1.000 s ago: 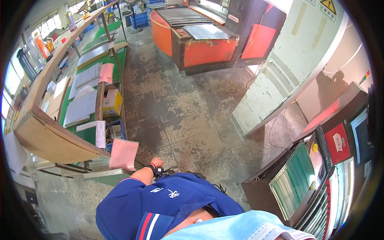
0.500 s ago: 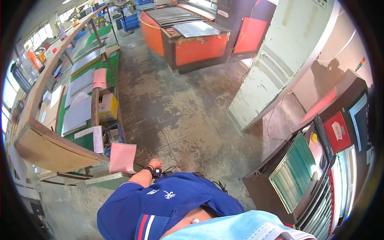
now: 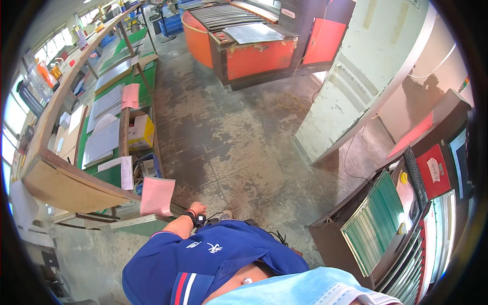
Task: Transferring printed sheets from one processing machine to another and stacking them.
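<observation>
My left hand [image 3: 197, 207] hangs low at my side, with a dark watch [image 3: 200, 220] and a red band at the wrist. Its fingers look loosely curled, and I see nothing held in them. Nearest to it is a pink sheet [image 3: 157, 196] that hangs over the end of the shelving on the left, apart from the hand. My right hand does not show; the blue shirt [image 3: 218, 254] and a light-blue face mask [image 3: 305, 287] fill the lower middle.
Long wooden shelving [image 3: 76, 188] with green surfaces, stacked panels [image 3: 100, 142] and a yellow-white box [image 3: 141, 133] lines the left. An orange roller machine [image 3: 260, 61] stands ahead. A pale cabinet panel [image 3: 351, 81] and a machine holding a green grid board [image 3: 372, 223] are right. Worn floor [image 3: 223, 147] lies between.
The view has shifted a little, so the shelving and the roller machine sit slightly farther right. My left hand stays low by my side, its fingers looking a bit more tucked in.
</observation>
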Motion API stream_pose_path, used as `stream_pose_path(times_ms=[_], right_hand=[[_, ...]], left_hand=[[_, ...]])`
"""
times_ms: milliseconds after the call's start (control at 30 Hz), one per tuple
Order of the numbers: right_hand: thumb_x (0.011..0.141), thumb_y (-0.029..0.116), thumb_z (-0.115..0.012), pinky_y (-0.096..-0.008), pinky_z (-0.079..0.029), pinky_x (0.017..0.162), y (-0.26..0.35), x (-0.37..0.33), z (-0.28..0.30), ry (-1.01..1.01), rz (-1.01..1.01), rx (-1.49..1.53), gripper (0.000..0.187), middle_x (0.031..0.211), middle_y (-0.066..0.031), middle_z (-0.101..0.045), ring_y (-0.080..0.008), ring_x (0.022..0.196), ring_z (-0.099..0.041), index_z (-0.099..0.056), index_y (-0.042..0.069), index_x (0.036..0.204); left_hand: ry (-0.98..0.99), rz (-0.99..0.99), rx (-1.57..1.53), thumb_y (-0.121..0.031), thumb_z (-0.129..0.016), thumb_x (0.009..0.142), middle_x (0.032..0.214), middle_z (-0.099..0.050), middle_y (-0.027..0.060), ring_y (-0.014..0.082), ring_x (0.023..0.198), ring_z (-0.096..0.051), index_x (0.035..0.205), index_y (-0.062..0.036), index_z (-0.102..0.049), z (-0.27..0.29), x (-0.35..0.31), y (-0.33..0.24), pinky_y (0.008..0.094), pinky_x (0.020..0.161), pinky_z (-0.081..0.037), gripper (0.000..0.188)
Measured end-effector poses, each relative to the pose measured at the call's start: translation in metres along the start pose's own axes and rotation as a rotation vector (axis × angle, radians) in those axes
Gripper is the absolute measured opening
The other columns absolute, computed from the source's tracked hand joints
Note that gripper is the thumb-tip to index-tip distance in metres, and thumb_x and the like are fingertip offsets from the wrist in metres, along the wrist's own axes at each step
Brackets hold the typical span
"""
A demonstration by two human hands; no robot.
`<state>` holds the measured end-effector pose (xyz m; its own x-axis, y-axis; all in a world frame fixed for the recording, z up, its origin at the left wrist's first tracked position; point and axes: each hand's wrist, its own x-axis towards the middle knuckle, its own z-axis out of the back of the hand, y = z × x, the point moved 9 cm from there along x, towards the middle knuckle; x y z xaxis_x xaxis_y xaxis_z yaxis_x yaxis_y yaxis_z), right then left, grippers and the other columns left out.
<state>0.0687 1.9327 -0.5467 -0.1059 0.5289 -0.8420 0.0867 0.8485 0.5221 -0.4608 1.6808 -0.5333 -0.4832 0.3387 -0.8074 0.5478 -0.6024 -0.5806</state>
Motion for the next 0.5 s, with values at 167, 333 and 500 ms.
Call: stream_pose_path(times_ms=[167, 333, 500], right_hand=[[0.082, 0.001, -0.049, -0.0322, -0.026, 0.039, 0.036, 0.003, -0.021, 0.128, 0.469, -0.803, 0.034, 0.051, -0.0047, -0.039, -0.0146, 0.04, -0.03, -0.032, 0.003, 0.052], [0.081, 0.007, -0.051, -0.0334, -0.03, 0.041, 0.047, 0.008, -0.021, 0.08, 0.54, -0.843, 0.03, 0.053, -0.0067, -0.047, -0.0164, 0.041, -0.04, -0.043, 0.002, 0.053], [0.08, 0.013, -0.053, -0.0347, -0.034, 0.042, 0.038, 0.023, -0.002, 0.046, 0.393, -0.617, 0.029, 0.055, -0.0084, -0.054, -0.0194, 0.042, -0.047, -0.048, 0.0, 0.054]], left_hand=[[-0.034, 0.031, -0.004, -0.008, -0.058, 0.076, 0.071, -0.061, 0.0179, 0.028, 0.055, -0.061, 0.08, 0.0091, -0.058, 0.003, -0.004, 0.005, 0.0367, 0.048, -0.05, 0.018], [-0.077, -0.012, 0.074, -0.009, -0.059, 0.077, 0.066, -0.06, 0.0159, 0.0257, 0.052, -0.06, 0.076, 0.0073, -0.058, 0.008, -0.004, 0.001, 0.0355, 0.046, -0.048, 0.017], [-0.082, -0.031, 0.08, -0.01, -0.06, 0.077, 0.065, -0.06, 0.0156, 0.0247, 0.051, -0.06, 0.073, 0.0062, -0.058, 0.007, -0.005, -0.002, 0.0352, 0.046, -0.047, 0.017]])
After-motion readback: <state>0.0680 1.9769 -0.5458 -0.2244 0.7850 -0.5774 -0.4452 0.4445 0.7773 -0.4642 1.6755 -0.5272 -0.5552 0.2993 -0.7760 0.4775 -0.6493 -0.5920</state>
